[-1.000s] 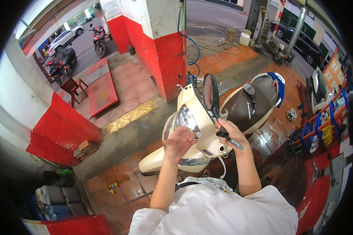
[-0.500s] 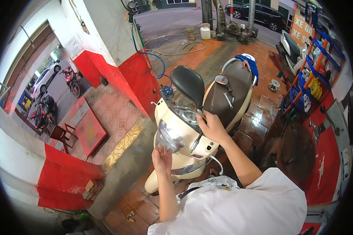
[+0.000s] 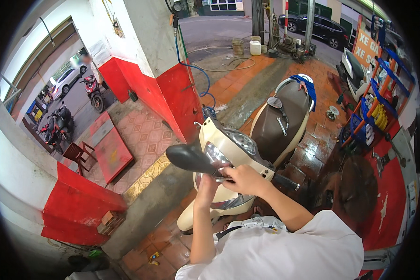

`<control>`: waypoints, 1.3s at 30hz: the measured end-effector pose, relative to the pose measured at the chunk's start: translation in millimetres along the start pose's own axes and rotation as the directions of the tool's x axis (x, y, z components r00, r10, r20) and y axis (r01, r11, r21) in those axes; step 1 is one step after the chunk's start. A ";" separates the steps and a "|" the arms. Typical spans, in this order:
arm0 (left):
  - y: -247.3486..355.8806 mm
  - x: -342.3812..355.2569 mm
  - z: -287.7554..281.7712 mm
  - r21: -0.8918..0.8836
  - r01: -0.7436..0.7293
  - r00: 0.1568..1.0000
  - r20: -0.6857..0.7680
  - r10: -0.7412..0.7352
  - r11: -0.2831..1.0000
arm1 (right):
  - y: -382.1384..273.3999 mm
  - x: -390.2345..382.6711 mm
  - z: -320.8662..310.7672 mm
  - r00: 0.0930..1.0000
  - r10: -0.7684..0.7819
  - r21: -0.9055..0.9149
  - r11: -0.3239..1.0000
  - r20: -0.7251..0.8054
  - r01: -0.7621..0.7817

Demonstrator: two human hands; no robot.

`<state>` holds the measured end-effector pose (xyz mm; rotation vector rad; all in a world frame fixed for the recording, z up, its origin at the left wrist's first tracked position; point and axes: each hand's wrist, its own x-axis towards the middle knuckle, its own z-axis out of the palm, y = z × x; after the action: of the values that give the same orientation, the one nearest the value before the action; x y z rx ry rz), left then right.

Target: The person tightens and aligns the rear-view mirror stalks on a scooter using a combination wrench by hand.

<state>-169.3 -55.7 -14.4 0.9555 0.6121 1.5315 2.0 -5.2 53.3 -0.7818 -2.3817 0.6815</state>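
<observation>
A black rear-view mirror is held over the front of a cream scooter, its head pointing left and its back facing up. My right hand pinches the mirror's stem end. My left hand is closed beside it, its fingertips at the stem and partly hidden. A small metallic piece shows between the two hands, too small to name. Behind them is the scooter's headlight, partly covered by the mirror. On the brown seat lie a second mirror and a wrench.
A blue cloth hangs over the seat's far end. The black handlebar grip sticks out right of my right hand. At right stands an orange rack with bottles. A red-and-white pillar and red tabletop are at left.
The black mirror has moved from upright above the handlebar to the front, tipped over to the left. My right hand came toward my left hand, and both now meet at its stem.
</observation>
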 end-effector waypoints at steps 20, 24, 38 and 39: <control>75.3 233.7 -70.3 -0.223 -0.223 0.899 -0.423 0.112 0.949 | 85.2 98.4 -90.9 0.942 0.276 0.279 0.935 -0.188 -0.219; 59.1 274.1 -85.0 -0.188 -0.190 0.884 -0.460 0.085 0.964 | 130.1 160.0 -79.3 0.928 0.303 0.239 0.938 -0.214 -0.251; -3.4 335.9 -129.2 -0.106 -0.117 0.856 -0.515 0.047 0.987 | 211.3 274.5 10.7 0.852 0.481 0.290 0.862 -0.206 -0.417; -3.6 336.5 -129.9 -0.119 -0.114 0.855 -0.518 0.037 0.986 | 213.5 273.5 12.5 0.850 0.485 0.294 0.859 -0.204 -0.419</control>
<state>-274.6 289.3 -7.9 0.4515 0.8311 1.8937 -113.5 318.7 5.3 -1.2629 -1.8294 0.9607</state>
